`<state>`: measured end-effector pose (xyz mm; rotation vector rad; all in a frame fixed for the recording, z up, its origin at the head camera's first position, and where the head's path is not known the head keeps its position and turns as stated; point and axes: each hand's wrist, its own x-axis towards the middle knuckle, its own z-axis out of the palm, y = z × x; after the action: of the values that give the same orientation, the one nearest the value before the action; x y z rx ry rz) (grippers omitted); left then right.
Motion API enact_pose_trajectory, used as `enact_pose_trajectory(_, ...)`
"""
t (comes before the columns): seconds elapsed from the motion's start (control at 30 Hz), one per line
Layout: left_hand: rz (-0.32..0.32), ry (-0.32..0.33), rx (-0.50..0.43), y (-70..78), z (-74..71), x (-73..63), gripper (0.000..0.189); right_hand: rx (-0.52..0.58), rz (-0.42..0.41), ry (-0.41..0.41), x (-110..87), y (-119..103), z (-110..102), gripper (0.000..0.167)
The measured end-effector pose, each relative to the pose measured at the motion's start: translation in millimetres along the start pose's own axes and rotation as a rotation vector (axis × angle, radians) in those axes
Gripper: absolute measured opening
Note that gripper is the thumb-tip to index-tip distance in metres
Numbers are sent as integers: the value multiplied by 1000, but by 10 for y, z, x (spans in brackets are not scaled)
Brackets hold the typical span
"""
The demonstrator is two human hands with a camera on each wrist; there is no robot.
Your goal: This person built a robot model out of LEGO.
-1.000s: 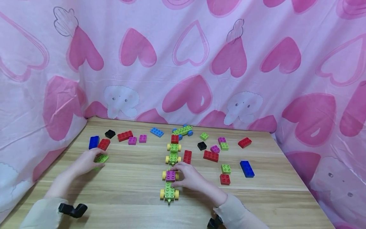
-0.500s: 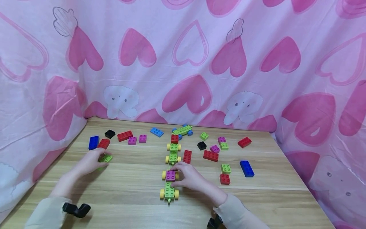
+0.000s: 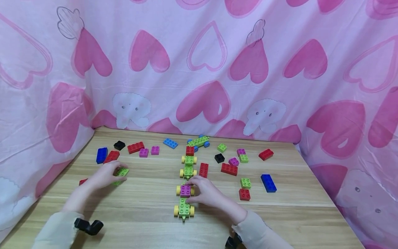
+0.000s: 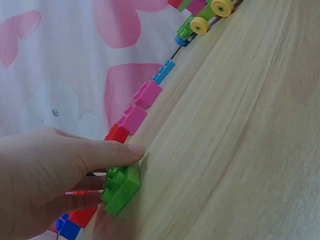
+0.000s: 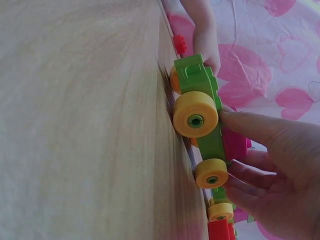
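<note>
- While the left hand [image 3: 107, 174] pinches a green brick [image 4: 124, 191], the right hand [image 3: 206, 193] holds a yellow-wheeled car [image 3: 184, 210] between thumb and fingers.
- Magenta brick [image 3: 185, 191]: atop the car.

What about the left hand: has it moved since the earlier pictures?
Yes: in the head view, the left hand moved rightward, closer to the light-blue brick.

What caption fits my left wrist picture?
A left hand holds a green building brick, with pink building bricks beyond.
</note>
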<state>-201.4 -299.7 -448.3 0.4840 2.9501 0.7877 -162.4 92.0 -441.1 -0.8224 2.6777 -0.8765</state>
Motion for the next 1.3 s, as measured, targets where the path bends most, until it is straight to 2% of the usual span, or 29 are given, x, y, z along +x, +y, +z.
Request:
enact_pose_trajectory(0.13, 10, -47, -24, 2, -30, -10, 52, 8, 0, 3, -7, -6, -3, 55)
enact_pose_trajectory(0.37, 80, -155, -49, -38, -119, -40, 75, 29, 11, 4, -29, -17, -6, 58)
enact_pose_trajectory(0.43, 77, -183, -46, -49, -144, -52, 80, 38, 13, 6, -34, -14, -8, 59)
enact_pose_trajectory(0.6, 79, -233, -49, -65, -186, -84, 81, 57, 22, 9, -52, -12, -26, 60)
enact_pose_trajectory(0.87, 42, -244, -34, -18, -203, -101, 72, 77, 32, -7, -80, -30, -32, 62)
enact_pose_trajectory(1.13, 69, -225, -50, -15, -175, -45, 70, 34, 37, -1, -72, -18, -17, 64)
enact_pose_trajectory(1.3, 86, -208, -73, 66, -147, 9, 74, 60, 55, -18, -78, -1, -22, 69)
